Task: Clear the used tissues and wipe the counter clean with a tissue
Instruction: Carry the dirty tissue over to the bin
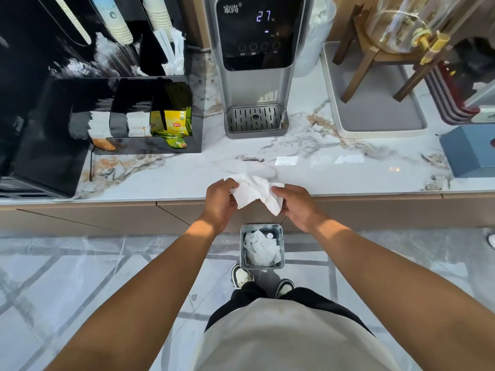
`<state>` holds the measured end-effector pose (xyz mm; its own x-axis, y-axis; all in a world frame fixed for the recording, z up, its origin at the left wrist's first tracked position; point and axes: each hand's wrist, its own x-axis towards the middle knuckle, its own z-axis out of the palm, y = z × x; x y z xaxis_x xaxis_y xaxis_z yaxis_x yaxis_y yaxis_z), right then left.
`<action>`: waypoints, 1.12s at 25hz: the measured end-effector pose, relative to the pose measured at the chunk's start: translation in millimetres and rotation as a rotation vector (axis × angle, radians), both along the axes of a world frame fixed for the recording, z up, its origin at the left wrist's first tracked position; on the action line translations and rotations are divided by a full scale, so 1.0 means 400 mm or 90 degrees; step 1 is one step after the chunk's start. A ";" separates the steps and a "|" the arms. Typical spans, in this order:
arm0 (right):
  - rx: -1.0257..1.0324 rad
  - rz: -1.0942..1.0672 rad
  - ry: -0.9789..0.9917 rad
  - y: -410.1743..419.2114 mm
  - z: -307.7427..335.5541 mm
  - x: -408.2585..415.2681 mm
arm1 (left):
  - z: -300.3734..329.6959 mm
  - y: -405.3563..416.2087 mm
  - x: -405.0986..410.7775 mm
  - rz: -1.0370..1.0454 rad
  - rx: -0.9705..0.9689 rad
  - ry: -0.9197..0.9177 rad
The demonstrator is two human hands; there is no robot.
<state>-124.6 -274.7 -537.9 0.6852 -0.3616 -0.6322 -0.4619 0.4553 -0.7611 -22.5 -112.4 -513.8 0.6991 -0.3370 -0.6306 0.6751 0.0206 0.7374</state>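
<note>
A crumpled white tissue [254,191] hangs between both my hands, just above the front edge of the marble counter [334,167]. My left hand [219,202] pinches its left side and my right hand [294,204] grips its right side. On the floor directly below stands a small grey bin [242,247] holding several crumpled white tissues [261,250].
A grey water dispenser [257,76] stands at the back centre. A black organiser [134,145] with tea bags is on the left, a grey tray [375,111] with a glass drink dispenser on the right, and a blue tissue box [471,151] at the far right.
</note>
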 end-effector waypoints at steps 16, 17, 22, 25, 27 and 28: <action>-0.372 0.084 0.030 -0.001 -0.229 -0.283 | -0.201 0.054 -0.305 -0.079 0.386 -0.186; -0.426 0.086 0.028 0.006 -0.236 -0.295 | -0.214 0.048 -0.313 -0.080 0.394 -0.170; -0.522 0.082 0.072 0.031 -0.326 -0.320 | -0.318 0.061 -0.344 -0.154 0.528 -0.258; -0.514 0.068 0.120 0.047 -0.414 -0.313 | -0.400 0.086 -0.347 -0.219 0.573 -0.304; -0.517 0.067 0.124 0.059 -0.480 -0.297 | -0.463 0.107 -0.336 -0.226 0.588 -0.308; -0.517 0.075 0.128 0.066 -0.510 -0.289 | -0.495 0.113 -0.328 -0.218 0.589 -0.309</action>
